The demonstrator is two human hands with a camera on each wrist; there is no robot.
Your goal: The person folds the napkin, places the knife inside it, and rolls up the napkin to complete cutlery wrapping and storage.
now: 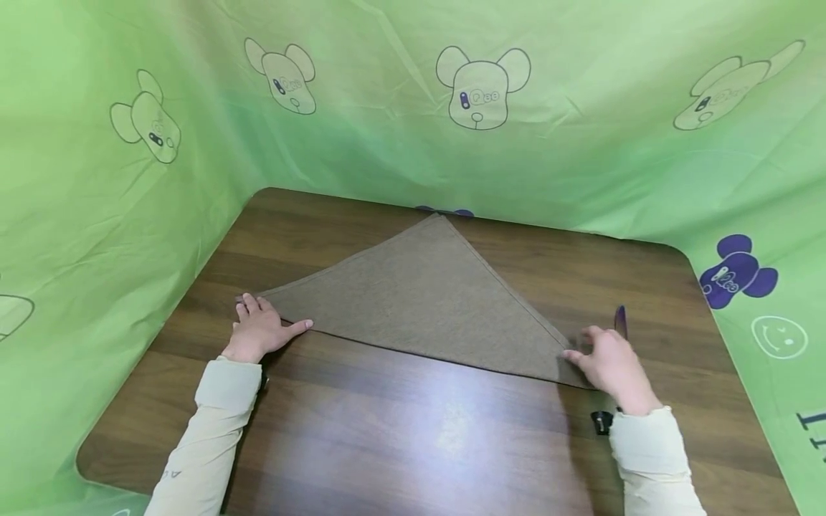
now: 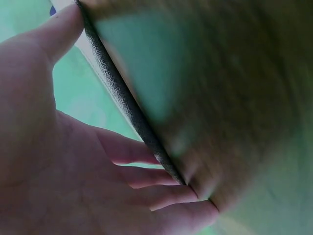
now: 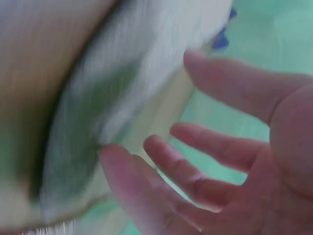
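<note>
pictured in the head view: a grey-brown cloth (image 1: 406,301) laid out as a broad triangle on a wooden table (image 1: 452,459), apex at the far edge, long side nearest the camera. seen at the left corner: a left hand (image 1: 261,333) resting with fingers outstretched and thumb spread toward the long side, no pinch visible. seen at the right corner: a right hand (image 1: 613,362) with thumb and fingers loosely parted. judging by the layout, probably at the stage of smoothing and truing up the triangle. to do that well, anchor the left corner lightly, ease the right one outward in line with the long side, and avoid dragging the apex askew.

up close in the left wrist view: the cloth's dark edge running slantwise from thumb tip to fingertips, across a wide-spread hand rather than clenched in it. use as a flat weight; avoid bunching, likely to pucker the corner.

shown blurred in the right wrist view: fingers slightly bent and apart, thumb well away from them, cloth just beside, apparently not gripped. cannot tell whether touching. before any tug, take the corner squarely between thumb and forefinger, catching both layers if doubled, so as not to slide one over the other.
</note>
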